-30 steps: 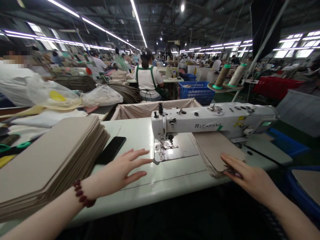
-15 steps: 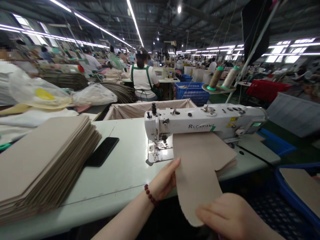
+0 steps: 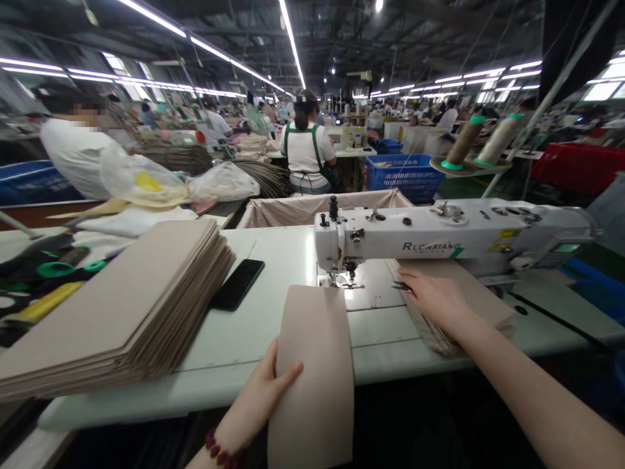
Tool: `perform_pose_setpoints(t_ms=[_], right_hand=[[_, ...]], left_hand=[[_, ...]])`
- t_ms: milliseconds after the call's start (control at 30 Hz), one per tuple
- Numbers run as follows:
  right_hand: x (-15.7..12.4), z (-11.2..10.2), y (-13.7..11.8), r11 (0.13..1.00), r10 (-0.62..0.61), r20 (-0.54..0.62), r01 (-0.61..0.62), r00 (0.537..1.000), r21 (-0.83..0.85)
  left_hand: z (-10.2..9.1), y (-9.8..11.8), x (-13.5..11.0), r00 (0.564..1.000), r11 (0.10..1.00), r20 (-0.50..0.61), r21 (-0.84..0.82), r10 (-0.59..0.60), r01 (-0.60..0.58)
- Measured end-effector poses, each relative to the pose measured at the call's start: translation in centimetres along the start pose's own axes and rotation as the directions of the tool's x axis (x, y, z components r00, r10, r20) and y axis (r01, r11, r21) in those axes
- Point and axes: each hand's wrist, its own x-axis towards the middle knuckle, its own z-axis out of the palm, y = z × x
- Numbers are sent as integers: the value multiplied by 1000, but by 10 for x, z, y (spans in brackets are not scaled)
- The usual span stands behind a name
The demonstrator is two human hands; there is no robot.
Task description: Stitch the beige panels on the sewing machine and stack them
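Observation:
My left hand [image 3: 261, 394] grips the left edge of a beige cut piece [image 3: 315, 365] that lies lengthwise on the table, its far end under the needle of the white sewing machine [image 3: 439, 238]. The near end hangs over the table's front edge. My right hand [image 3: 432, 296] rests on the small stack of beige pieces [image 3: 481, 306] under the machine's arm, fingers closed around a small dark metal tool I cannot make out clearly.
A tall stack of beige pieces [image 3: 122, 312] fills the table's left side, with a black phone [image 3: 237, 284] beside it. Behind the table sits a fabric-lined bin [image 3: 303, 208]. Thread cones [image 3: 463, 143] stand at the right. A person in a green apron [image 3: 307, 153] sits further back.
One beige piece came off the right stack and moved left, now laid flat under the needle. My right hand let go of it and returned to the right stack.

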Motion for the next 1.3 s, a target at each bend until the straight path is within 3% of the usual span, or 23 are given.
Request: perform_pose_setpoints(t_ms=[67,133,200,267,333,500,767,1033,1167,1300], right_hand=[[-5,5,-13,1000,6,-15,-6,1000,-4],[-8,12,-34,998,-45,-22,46,999,37],[-5,24,-61,983,-144,0,143,990,118],[4,39,-87,956,-227,33,216,973,200],[17,53,-107,940,-252,57,230,966,252],[32,70,-114,923,-247,34,224,969,314],[20,92,-105,854,-329,-18,306,944,421],[24,95,-107,862,-269,-33,257,962,437],[25,94,-109,879,-261,-20,246,965,408],[25,95,-109,898,-259,-6,243,966,367]], left_hand=[[-17,-11,-1,948,956,-262,274,181,-107],[-25,-18,0,855,812,-345,566,388,-140],[-27,-21,3,838,598,-196,780,510,-182],[-25,-20,9,871,410,22,876,492,-254],[-21,-17,15,890,325,129,900,437,-290],[-10,-4,30,894,338,175,882,413,-328],[1,6,37,909,440,157,835,387,-331],[9,5,43,916,471,133,824,380,-315],[5,7,49,925,463,158,829,345,-315],[-9,16,60,912,422,264,822,314,-383]])
